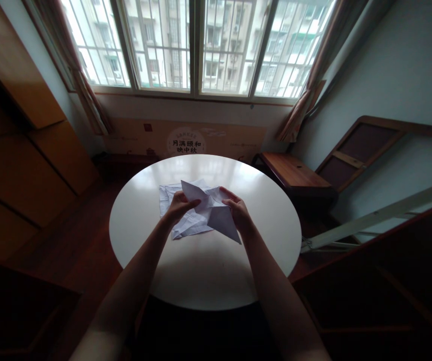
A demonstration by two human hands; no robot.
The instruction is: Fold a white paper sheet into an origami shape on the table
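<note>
Between my two hands is a folded sheet of paper (221, 220), held up above the table with its creased flaps standing out at angles. My left hand (180, 204) pinches its left side, thumb on top. At the right side, my right hand (237, 206) grips it with the thumb over the near face and the fingers behind. Underneath and to the left, crumpled, creased white paper (188, 225) lies on the round white table (208, 281). Whether that is one sheet or more, I cannot tell.
A wooden side table (294, 169) stands behind at the right, near a leaning framed panel (355, 145). Wooden cabinets (16, 175) line the left. Beyond the table are a printed banner (144, 133) and a barred window (163, 45) with tied curtains.
</note>
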